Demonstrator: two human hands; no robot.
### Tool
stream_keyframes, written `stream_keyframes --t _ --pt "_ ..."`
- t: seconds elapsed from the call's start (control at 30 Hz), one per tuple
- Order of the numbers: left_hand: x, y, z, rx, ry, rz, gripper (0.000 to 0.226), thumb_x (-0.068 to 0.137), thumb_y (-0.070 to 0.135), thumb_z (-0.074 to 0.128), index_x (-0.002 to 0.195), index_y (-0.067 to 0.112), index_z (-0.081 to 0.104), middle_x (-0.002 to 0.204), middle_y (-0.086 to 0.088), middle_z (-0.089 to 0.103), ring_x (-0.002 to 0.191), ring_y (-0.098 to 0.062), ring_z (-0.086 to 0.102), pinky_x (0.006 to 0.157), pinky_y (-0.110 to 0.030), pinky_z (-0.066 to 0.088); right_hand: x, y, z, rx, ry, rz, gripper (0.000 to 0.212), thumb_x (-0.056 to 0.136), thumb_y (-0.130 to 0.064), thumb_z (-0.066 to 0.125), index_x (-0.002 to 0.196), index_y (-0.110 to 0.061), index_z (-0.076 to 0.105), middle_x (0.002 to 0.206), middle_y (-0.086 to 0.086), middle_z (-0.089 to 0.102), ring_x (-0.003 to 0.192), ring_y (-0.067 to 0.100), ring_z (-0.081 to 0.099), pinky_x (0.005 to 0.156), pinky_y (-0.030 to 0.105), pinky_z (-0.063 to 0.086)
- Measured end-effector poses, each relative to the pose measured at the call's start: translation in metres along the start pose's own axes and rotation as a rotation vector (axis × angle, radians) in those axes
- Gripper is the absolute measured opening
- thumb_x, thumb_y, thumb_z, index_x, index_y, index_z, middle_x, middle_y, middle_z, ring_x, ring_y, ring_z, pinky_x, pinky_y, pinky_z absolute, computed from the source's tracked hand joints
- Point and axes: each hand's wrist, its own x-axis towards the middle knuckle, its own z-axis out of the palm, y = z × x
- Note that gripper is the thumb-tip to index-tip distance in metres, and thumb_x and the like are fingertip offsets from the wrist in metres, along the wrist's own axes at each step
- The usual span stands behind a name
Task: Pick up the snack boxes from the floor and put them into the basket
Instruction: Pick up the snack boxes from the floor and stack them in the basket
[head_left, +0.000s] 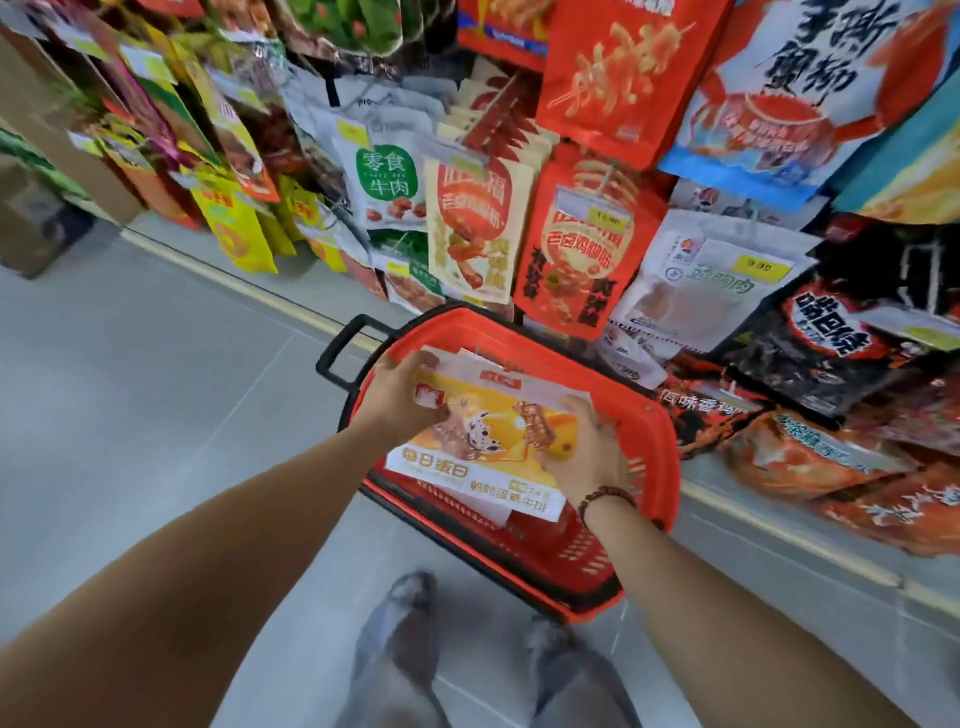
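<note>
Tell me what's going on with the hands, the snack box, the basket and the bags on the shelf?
Left hand: holding the snack box's far left edge.
Right hand: holding the snack box's right side.
Snack box: flat, held over the basket, with another pale box under it.
Red basket: on the floor, upright, open on top, black handle lying out to the left.
Snack bags: hanging on the shelf, sealed.
</note>
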Motion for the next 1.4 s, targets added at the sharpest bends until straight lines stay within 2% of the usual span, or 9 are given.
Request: stream_keyframes --t 0.1,0.2,0.5,0.8,0.93,1.03,1.13,1.27,1.4 --pt "0.031 -0.027 0.004 0.02 -0.12 0.017 0.065 0.069 0.024 0.081 0.125 0.032 0.047 0.124 -0.008 0.04 0.095 -0.019 0.045 0.083 -0.022 0.037 0.007 -0.006 0.039 0.049 0.051 0.097 0.06 0.082 -0.029 0.068 0.132 -0.038 0.037 0.114 0.012 0.052 0.082 0.03 0.061 0.068 0.031 0.048" --pt "0.054 -0.05 0.015 0.014 -0.196 0.071 0.069 0.07 0.023 0.081 0.129 0.032 0.047 0.127 -0.005 0.038 0.099 -0.017 0.047 0.089 -0.021 0.036 0.011 -0.007 0.074 0.068 0.095 0.184 0.059 0.085 -0.034 0.064 0.135 -0.038 0.034 0.115 0.012 0.052 0.082 0.029 0.061 0.063 0.029 0.045" --pt "0.085 -0.135 0.063 0.042 -0.26 0.0 0.069 0.07 0.016 0.081 0.127 0.03 0.046 0.117 0.0 0.032 0.09 -0.014 0.05 0.087 -0.02 0.04 0.031 0.003 0.163 0.127 0.046 0.225 0.071 0.082 -0.032 0.069 0.142 -0.032 0.031 0.129 0.009 0.041 0.109 0.028 0.054 0.089 0.031 0.045" --pt "0.104 -0.185 0.114 -0.054 -0.266 -0.037 0.072 0.067 0.007 0.081 0.125 0.026 0.043 0.118 0.0 0.026 0.092 -0.015 0.048 0.085 -0.019 0.048 0.047 0.021 0.225 0.302 0.109 0.256 0.069 0.074 -0.04 0.075 0.133 -0.027 0.042 0.133 0.006 0.036 0.111 0.025 0.054 0.085 0.028 0.047" --pt "0.1 -0.2 0.13 -0.148 -0.32 -0.108 0.072 0.068 0.026 0.083 0.127 0.035 0.042 0.131 -0.002 0.026 0.113 -0.015 0.035 0.094 -0.023 0.038 0.05 0.024 0.235 0.39 0.131 0.364 0.063 0.082 -0.042 0.066 0.136 -0.029 0.037 0.14 0.006 0.031 0.112 0.018 0.046 0.083 0.017 0.036" --pt "0.104 -0.205 0.141 -0.159 -0.308 -0.088 0.066 0.076 0.044 0.072 0.134 0.041 0.041 0.141 0.003 0.023 0.128 -0.017 0.03 0.105 -0.033 0.036 0.059 0.029 0.24 0.332 0.123 0.392 0.064 0.087 -0.043 0.06 0.143 -0.033 0.032 0.138 0.008 0.031 0.12 0.024 0.045 0.091 0.02 0.033" --pt "0.112 -0.209 0.147 -0.117 -0.295 -0.085 0.064 0.082 0.043 0.067 0.138 0.039 0.039 0.146 0.004 0.022 0.135 -0.023 0.03 0.107 -0.041 0.039 0.064 0.034 0.248 0.295 0.08 0.392 0.067 0.086 -0.042 0.061 0.145 -0.036 0.029 0.138 0.008 0.03 0.121 0.022 0.044 0.091 0.018 0.032" --pt "0.116 -0.218 0.15 -0.046 -0.307 -0.009 0.068 0.08 0.042 0.069 0.139 0.041 0.035 0.148 0.005 0.021 0.135 -0.02 0.028 0.103 -0.036 0.04 0.068 0.041 0.258 0.262 0.031 0.391 0.068 0.089 -0.041 0.058 0.147 -0.036 0.023 0.145 0.011 0.027 0.131 0.026 0.037 0.104 0.031 0.034" --pt "0.114 -0.218 0.153 0.013 -0.328 0.022 0.071 0.079 0.044 0.069 0.139 0.046 0.031 0.15 0.005 0.019 0.137 -0.022 0.027 0.101 -0.037 0.042 0.068 0.047 0.264 0.148 -0.099 0.415 0.071 0.092 -0.045 0.051 0.148 -0.04 0.009 0.139 0.019 0.033 0.119 0.032 0.047 0.089 0.03 0.041"
